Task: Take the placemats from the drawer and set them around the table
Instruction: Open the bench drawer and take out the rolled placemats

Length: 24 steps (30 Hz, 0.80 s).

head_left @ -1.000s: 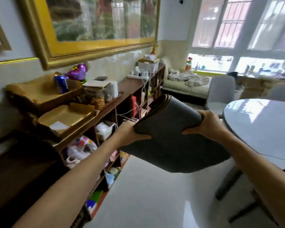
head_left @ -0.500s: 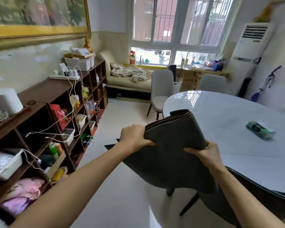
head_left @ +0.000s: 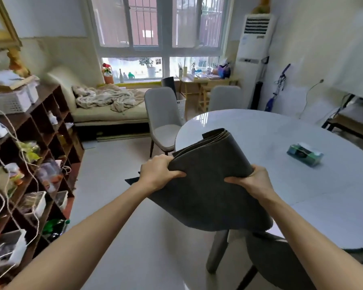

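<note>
Holding: left hand (head_left: pixel 158 174) and right hand (head_left: pixel 254 182) — each grip curled tight round the placemats (head_left: pixel 210 185)
Place: over the counter (head_left: pixel 281 143) — its near-left edge

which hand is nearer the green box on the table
Right. The right hand grips the mats' edge over the table, with the box off to its right. The left hand grips the opposite edge, farther away.

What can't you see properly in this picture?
- How many placemats: head view, layered edges blur together.
- Fingers of the left hand and right hand: curled behind the stack.
- Green packet on the table: label too blurred.
- The drawer: out of frame.
</note>
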Available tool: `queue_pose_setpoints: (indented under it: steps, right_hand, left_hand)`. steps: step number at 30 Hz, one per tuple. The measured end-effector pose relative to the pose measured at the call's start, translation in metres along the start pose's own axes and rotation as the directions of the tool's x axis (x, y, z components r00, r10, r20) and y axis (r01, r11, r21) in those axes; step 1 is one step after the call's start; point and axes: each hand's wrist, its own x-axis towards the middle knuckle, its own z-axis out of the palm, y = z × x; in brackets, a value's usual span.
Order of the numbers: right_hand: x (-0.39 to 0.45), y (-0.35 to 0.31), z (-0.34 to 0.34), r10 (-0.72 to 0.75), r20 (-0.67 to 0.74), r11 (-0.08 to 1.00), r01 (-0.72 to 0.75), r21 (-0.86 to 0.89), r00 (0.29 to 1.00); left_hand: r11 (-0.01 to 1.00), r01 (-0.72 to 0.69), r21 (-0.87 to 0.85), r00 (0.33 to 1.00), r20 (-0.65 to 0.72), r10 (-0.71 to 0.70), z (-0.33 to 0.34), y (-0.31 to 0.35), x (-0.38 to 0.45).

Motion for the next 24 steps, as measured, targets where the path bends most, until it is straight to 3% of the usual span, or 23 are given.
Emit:
queue_pose_setpoints:
  steps: [5,13,24]
  right_hand:
    - [0.067,0.006,-0.004,0.137,-0.116,0.989,-0.141,-0.031,0.984]
    - [0.161,0.062,-0.044,0.238,-0.327,0.955,-0.281,-0.093,0.915]
    - [0.316,0.115,-0.088,0.391,-0.328,0.901,-0.431,-0.057,0.86]
  left_hand:
    - [0.989,-0.144,-0.038,0.987,0.073,0.146,0.005,0.003,0.108]
    - [0.95,-0.301,-0.076,0.932,0.186,0.31,0.089,0.05,0.253]
    - [0.899,-0.436,-0.037,0.867,0.248,0.431,0.156,0.106,0.434]
